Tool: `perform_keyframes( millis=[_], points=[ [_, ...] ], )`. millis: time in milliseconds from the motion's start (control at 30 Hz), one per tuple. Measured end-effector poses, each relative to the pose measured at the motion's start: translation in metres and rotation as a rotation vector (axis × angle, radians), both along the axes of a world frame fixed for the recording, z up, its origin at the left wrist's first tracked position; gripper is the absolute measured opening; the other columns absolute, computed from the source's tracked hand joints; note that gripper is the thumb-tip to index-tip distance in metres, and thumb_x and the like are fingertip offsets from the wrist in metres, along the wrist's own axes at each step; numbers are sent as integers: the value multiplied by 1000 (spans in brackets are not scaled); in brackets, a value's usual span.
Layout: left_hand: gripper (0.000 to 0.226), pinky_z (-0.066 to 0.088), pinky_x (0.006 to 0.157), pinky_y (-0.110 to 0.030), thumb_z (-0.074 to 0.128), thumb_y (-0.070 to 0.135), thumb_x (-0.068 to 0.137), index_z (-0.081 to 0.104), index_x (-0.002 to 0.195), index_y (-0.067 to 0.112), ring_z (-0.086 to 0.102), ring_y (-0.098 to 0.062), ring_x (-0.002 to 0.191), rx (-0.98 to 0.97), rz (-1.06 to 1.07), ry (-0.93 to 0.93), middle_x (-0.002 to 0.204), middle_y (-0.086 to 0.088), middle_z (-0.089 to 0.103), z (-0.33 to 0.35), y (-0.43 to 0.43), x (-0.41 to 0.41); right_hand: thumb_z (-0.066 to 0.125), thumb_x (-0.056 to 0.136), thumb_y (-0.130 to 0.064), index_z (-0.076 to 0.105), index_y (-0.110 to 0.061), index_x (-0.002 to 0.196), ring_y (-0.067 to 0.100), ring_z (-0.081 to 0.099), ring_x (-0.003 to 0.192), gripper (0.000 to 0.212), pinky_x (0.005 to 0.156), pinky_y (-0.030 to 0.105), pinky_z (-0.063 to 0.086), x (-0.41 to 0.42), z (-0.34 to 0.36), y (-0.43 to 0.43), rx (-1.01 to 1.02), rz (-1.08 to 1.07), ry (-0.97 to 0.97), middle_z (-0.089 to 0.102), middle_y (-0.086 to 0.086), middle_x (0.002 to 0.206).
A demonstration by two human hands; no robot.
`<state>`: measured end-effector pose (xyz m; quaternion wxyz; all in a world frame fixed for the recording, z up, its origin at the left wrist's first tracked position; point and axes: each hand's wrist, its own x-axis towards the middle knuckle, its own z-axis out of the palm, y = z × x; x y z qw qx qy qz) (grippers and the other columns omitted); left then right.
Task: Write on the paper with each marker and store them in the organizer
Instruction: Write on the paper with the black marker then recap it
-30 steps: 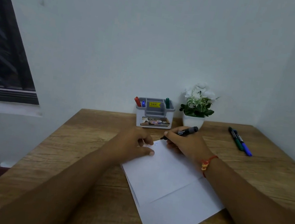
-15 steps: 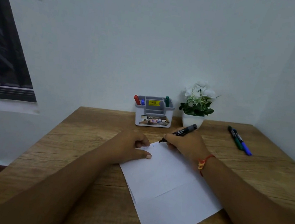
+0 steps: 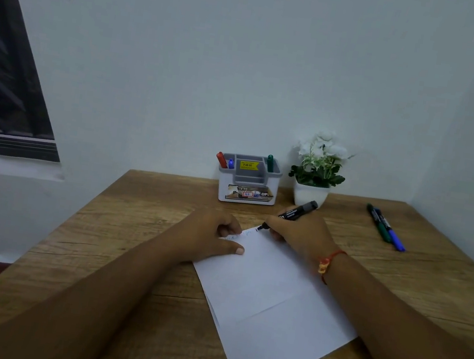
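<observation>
A white sheet of paper (image 3: 267, 299) lies at an angle on the wooden table (image 3: 137, 226). My right hand (image 3: 298, 233) grips a black marker (image 3: 295, 213), whose tip touches the paper's far corner where faint writing shows. My left hand (image 3: 209, 236) rests on the paper's left edge, fingers curled, thumb flat on the sheet. The grey and white organizer (image 3: 249, 181) stands at the table's back with a red marker (image 3: 221, 160), a blue marker (image 3: 231, 164) and a green marker (image 3: 269, 162) in it. A green marker (image 3: 380, 225) and a blue marker (image 3: 392, 233) lie together at right.
A white pot of white flowers (image 3: 316, 172) stands just right of the organizer, close behind my right hand. Walls close the table at the back and right. A dark window (image 3: 5, 86) is at left, and the table's left edge drops to the floor.
The marker tip has shifted slightly along the paper's far corner and faint marks show there. My left hand stays on the paper.
</observation>
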<state>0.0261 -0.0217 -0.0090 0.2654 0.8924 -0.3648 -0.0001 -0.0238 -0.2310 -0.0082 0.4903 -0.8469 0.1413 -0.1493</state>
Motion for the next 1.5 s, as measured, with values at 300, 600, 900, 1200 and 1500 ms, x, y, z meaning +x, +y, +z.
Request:
perform_keyframes(
  millis=[300,600,900,1200,1500],
  points=[
    [43,45,64,-4,80,38,75,66,113,25,58,0,85,-38,19,75,99,13,63,5,5,0,70,71,-27,70,3,74,13,58,56,30,57,28,49,2,-1,0,-18,5,14,74,15,74],
    [45,52,75,-12,81,25,77,59,116,26,64,-5,91,-83,17,266,101,11,65,11,15,4,71,74,-26,69,-9,69,12,57,57,19,53,26,45,0,1,0,-21,14,26,66,3,63],
    [44,55,86,-21,79,12,78,60,114,25,67,-9,95,-126,5,394,102,6,69,13,21,10,70,75,-27,64,-14,63,9,53,50,19,44,19,40,-2,2,1,-9,9,15,62,-4,55],
    [41,55,84,-20,79,10,77,61,109,27,67,-9,95,-140,5,408,102,5,69,12,22,11,69,75,-28,64,-16,59,11,55,52,21,49,23,43,-2,3,0,26,4,14,63,-2,56],
    [40,56,87,-23,79,11,78,62,112,24,67,-10,96,-121,12,403,102,5,70,12,22,10,69,70,-30,63,-16,63,14,54,55,17,53,27,43,0,0,-1,10,-7,20,61,1,60]
  ],
)
